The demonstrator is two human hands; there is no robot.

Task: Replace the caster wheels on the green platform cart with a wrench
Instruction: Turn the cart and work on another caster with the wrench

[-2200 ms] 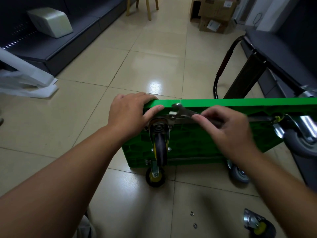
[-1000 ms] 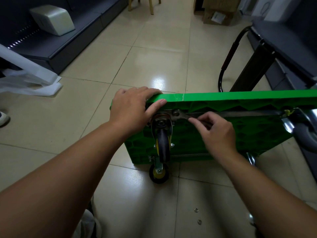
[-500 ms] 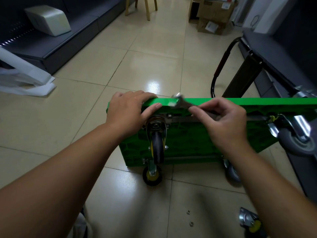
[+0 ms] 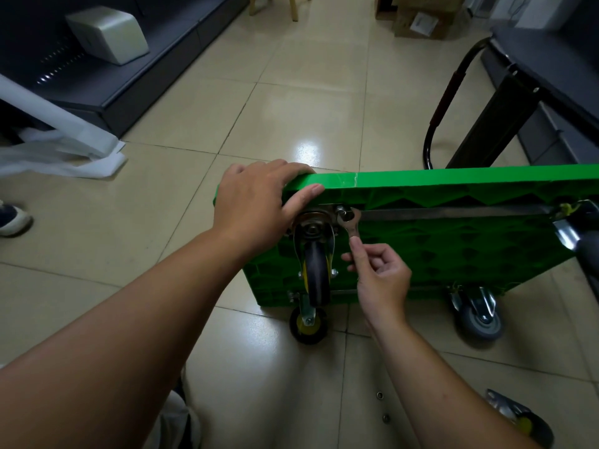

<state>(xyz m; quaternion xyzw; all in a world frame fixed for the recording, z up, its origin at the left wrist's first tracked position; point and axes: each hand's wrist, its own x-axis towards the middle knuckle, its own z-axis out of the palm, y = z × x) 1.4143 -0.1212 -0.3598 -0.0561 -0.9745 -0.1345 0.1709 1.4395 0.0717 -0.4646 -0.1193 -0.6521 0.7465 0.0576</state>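
Green platform cart stands on 1 long edge on the tile floor, underside facing the camera, long axis running left-right. Its folded handle sticks out behind at the right.

Wrench: long axis near vertical, slightly tilted. Open end points up and sits on a bolt at the top right corner of the upper left caster's plate; handle points down.

Counts: 4 casters on the cart.
- upper left caster, black wheel
- lower left caster, yellow hub, touching the floor
- lower right caster, grey, on the floor
- upper right caster, cut by the frame edge

1 loose caster lies on the floor bottom right. 2 small metal rings lie on the floor near it; nuts or washers, cannot tell.

Left hand holds the cart's top left corner, fingers laid over the upper edge, thumb straight along the underside just above the caster plate.

Right hand pinches the lower end of the wrench handle between thumb and index fingertip, narrow gap; the other fingers are curled in.
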